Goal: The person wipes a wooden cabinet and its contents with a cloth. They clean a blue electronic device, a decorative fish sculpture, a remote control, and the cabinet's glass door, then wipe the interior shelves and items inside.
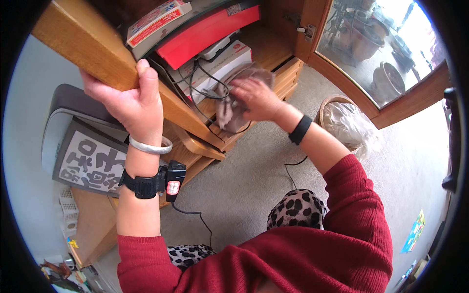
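Note:
My left hand [128,99] grips the end of a wooden cabinet frame post [91,47], its thumb on the near side. My right hand [256,97], slightly blurred, presses a crumpled brown-grey cloth [234,106] on the cabinet's lower shelf, near its front edge. Whether the fingers close on the cloth is hard to tell. Dark cables [199,78] loop beside it and hang over the edge. Behind the cloth lies a white box with red print [234,55], with a grey-white device [220,45] on it. A red box [212,33] sits above these.
A cabinet door with a glass pane [377,55] stands open at the right. Below it is a round bin lined with a plastic bag [344,117]. A framed panel of dark characters [91,157] leans at the left. A thin cable [190,212] crosses the floor near my knees.

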Demonstrator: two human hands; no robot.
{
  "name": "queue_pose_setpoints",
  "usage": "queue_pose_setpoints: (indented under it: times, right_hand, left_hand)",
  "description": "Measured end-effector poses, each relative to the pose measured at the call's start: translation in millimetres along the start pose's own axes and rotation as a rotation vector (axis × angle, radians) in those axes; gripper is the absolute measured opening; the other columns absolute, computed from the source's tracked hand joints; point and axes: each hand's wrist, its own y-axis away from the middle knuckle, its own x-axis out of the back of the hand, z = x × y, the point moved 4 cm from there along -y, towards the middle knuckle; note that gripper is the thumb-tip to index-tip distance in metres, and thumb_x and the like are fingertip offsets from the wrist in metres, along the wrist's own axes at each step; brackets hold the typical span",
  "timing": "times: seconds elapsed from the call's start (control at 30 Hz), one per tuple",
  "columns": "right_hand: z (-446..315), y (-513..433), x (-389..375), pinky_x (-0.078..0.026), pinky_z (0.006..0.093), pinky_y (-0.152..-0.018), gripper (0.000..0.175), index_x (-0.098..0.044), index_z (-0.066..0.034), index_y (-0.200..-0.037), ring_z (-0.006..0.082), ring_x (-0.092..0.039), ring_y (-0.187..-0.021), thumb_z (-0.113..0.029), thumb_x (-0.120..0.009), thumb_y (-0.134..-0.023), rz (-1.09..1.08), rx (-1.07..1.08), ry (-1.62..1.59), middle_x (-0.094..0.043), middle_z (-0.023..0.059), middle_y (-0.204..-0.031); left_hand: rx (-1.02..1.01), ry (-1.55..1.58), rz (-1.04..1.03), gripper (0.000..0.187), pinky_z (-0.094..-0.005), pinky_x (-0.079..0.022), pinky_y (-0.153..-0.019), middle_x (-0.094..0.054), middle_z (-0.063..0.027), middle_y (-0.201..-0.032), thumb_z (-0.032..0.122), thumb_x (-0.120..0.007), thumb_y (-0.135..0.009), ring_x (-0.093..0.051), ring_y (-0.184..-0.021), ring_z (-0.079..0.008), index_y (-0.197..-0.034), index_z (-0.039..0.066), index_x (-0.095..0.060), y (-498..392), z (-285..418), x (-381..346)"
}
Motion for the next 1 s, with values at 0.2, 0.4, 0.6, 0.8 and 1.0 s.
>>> queue_pose_setpoints:
  times: [0.2,0.4,0.6,0.8,1.0]
  right_hand:
    - [113.3,36.0,28.6,-0.032,0.0467,-0.112,0.069,-0.049,-0.0031,-0.131,0.0391,-0.039,-0.134,-0.003,-0.068,-0.065,0.316,-0.272,0.12,-0.04,0.0189,-0.144]
    - [100.7,50.5,9.9,-0.036,0.0447,-0.109,0.055,-0.052,0.0012,-0.121,0.0415,-0.043,-0.127,0.0,-0.063,-0.067,0.64,-0.462,0.19,-0.047,0.021,-0.137]
    - [8.8,40.5,4.7,-0.042,0.0424,-0.094,0.039,-0.063,-0.0019,-0.097,0.0343,-0.051,-0.106,-0.016,-0.069,-0.061,0.404,-0.24,-0.077,-0.056,0.0152,-0.114]
    - [-57.3,7.5,-8.6,-0.04,0.0412,-0.095,0.05,-0.064,-0.0013,-0.105,0.033,-0.05,-0.106,-0.023,-0.066,-0.059,0.07,-0.034,-0.367,-0.054,0.0146,-0.113]
    - [-69.3,-8.7,-3.8,-0.04,0.0405,-0.097,0.049,-0.065,0.0006,-0.102,0.0323,-0.052,-0.107,-0.024,-0.067,-0.06,0.259,0.019,-0.33,-0.057,0.0133,-0.111]
  left_hand:
    - [-0.002,0.084,-0.009,0.076,-0.04,-0.04,-0.106,-0.034,-0.0206,-0.133,0.005,-0.063,-0.09,-0.043,-0.122,-0.0254,-0.144,-0.006,-0.009,-1.9,0.9,-2.8]
    - [0.016,0.125,0.006,0.077,-0.0402,-0.041,-0.106,-0.035,-0.0212,-0.134,0.006,-0.063,-0.09,-0.043,-0.122,-0.0256,-0.144,-0.006,-0.009,-0.7,2.3,-3.3]
    - [0.053,0.195,0.054,0.076,-0.0397,-0.041,-0.105,-0.039,-0.0206,-0.131,0.007,-0.066,-0.089,-0.045,-0.12,-0.0242,-0.142,-0.006,-0.012,1.3,-0.4,-5.9]
    - [-0.037,0.048,-0.005,0.08,-0.0386,-0.04,-0.107,-0.036,-0.0188,-0.131,0.01,-0.068,-0.088,-0.044,-0.12,-0.0245,-0.142,-0.006,-0.011,-1.1,-3.2,-2.4]
    - [-0.012,0.025,-0.016,0.079,-0.0381,-0.04,-0.106,-0.034,-0.0192,-0.133,0.005,-0.064,-0.089,-0.043,-0.121,-0.0246,-0.144,-0.005,-0.008,-1.4,-1.1,-2.4]
